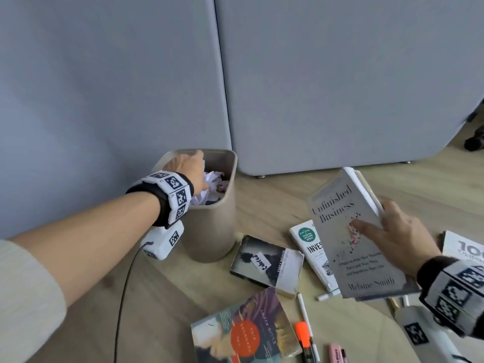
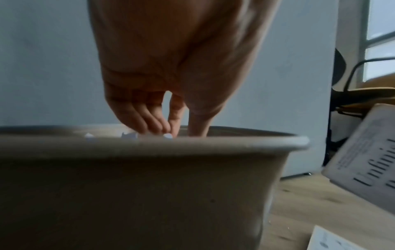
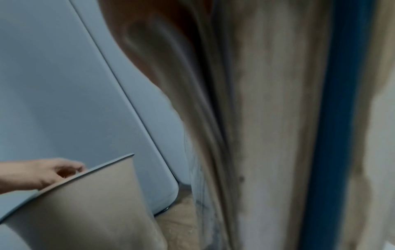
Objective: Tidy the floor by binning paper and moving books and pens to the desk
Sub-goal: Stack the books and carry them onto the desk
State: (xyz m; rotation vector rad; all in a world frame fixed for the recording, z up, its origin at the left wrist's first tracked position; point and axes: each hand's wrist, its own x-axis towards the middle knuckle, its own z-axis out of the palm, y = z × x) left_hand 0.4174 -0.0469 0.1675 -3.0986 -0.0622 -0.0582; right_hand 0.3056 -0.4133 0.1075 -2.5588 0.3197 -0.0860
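Paper (image 1: 209,183), crumpled white, heaped in the beige bin (image 1: 212,226) at the left, against the grey partition (image 1: 104,87). Left hand (image 1: 187,167) down inside the rim, fingers (image 2: 149,125) hanging loosely straight onto the topmost scraps, nothing visibly pinched. Light, soft stuff, springy probably; likely needs only a press down, though a full heap may spill over the edge.

Further right, on the wooden floor (image 1: 262,200): a dark worn paperback (image 1: 264,260) just beside the bin's foot, a colourful paperback (image 1: 246,331) nearer the camera, a white book (image 1: 311,247) partly under the lifted one. Pens (image 1: 303,310) and an orange marker (image 1: 302,334) scattered near these; thin, smooth, apt to roll, best gathered several at once by their barrels.

Grey hardcover (image 1: 358,237), tilted up off the floor, gripped by the right hand (image 1: 400,231): thumb across the front cover, fingers curled round the page edge. Stiff boards, probably fairly heavy; held at one long edge, liable to sag open or slip, so better grasped across the spine or supported from beneath. Another white book (image 1: 463,247) at the far right edge.
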